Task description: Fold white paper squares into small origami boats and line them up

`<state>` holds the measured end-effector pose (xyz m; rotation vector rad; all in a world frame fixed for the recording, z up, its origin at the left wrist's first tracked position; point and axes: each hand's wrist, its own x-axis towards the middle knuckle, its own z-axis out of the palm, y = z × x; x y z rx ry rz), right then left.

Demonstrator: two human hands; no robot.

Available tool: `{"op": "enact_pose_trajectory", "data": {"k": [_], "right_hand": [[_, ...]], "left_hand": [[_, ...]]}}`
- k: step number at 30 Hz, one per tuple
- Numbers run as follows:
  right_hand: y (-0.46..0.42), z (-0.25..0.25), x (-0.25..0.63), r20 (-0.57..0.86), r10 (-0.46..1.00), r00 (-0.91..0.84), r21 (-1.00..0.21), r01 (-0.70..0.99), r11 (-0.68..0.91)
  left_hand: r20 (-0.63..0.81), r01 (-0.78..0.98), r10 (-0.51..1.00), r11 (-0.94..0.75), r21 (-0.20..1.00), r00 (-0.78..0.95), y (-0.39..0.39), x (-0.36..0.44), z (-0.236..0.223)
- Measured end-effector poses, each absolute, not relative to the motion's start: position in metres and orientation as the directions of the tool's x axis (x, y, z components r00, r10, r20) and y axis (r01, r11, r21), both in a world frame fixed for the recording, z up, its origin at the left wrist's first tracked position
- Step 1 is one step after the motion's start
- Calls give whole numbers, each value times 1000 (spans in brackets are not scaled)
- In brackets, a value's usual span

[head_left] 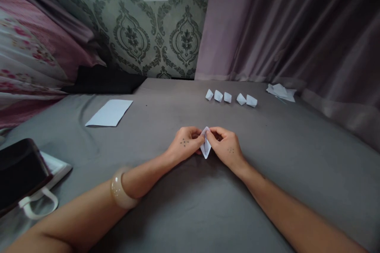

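Right now, my feed shows both hands drawn together at the centre of the view, low over a grey cloth-covered surface (166, 221). The left hand (185, 142) and the right hand (225, 148) are curled nearly closed, their fingers pinching from opposite sides on a small folded white paper (206, 145). Neither hand is open, and both have hold of that one piece. The paper stands between them as a narrow pointed shape, its lower tip aimed back toward the wearer and its upper end tucked under the fingertips. I can't tell whether the tip touches the surface, and the fingers hide most of the inner folds. A wide pale bangle (123, 188) circles the left wrist, and the back of each hand carries a small cluster of dark dots.

Ahead of the hands and well apart from them, five small folded paper pieces (227, 97) sit in a loose row, three close together and two just to their right. Further right lies a crumpled heap of white paper scraps (280, 92). Off to the left lies a flat white paper sheet (109, 112), and near the left edge of my view sits a dark flat object (20, 174) with a white looped strap (38, 205). Behind it all hang a damask-patterned cloth (154, 35), a floral cloth (29, 47) and a mauve curtain (282, 19).
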<state>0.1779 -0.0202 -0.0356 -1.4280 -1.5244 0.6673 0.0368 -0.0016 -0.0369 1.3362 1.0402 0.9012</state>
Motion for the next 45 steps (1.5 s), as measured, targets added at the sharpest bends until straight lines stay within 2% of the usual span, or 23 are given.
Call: {"op": "enact_pose_trajectory", "data": {"k": [4,8,10,13,17,21,25,33,41,45], "right_hand": [[-22,-33,177,285,952,110,-847,494,197],[-25,-31,176,446,887,122,-778,543,317],[-26,-31,175,519,848,102,-738,554,385],[-26,-32,175,555,827,87,-712,564,419],[-25,-35,174,491,867,85,-731,582,356],[-27,-34,173,391,919,56,-734,621,275],[-28,-32,173,348,936,50,-699,679,223],[-21,-38,173,109,992,59,-764,643,45],[-23,-33,170,110,990,83,-679,734,14],[-24,-30,171,53,996,69,-672,741,-16]], "left_hand": [[-143,-44,929,168,985,342,-1,41,-33],[-194,-65,907,234,970,375,-1,42,-30],[-177,-35,912,204,978,370,0,40,-31],[-77,42,944,67,997,321,1,37,-35],[48,160,965,-92,983,260,0,33,-40],[99,286,969,-164,944,228,-3,33,-35],[102,418,981,-162,894,162,-4,35,-28],[75,460,981,-152,875,180,-2,34,-31],[105,619,981,-185,763,164,-4,35,-26],[73,660,981,-174,731,178,-3,33,-26]]}}
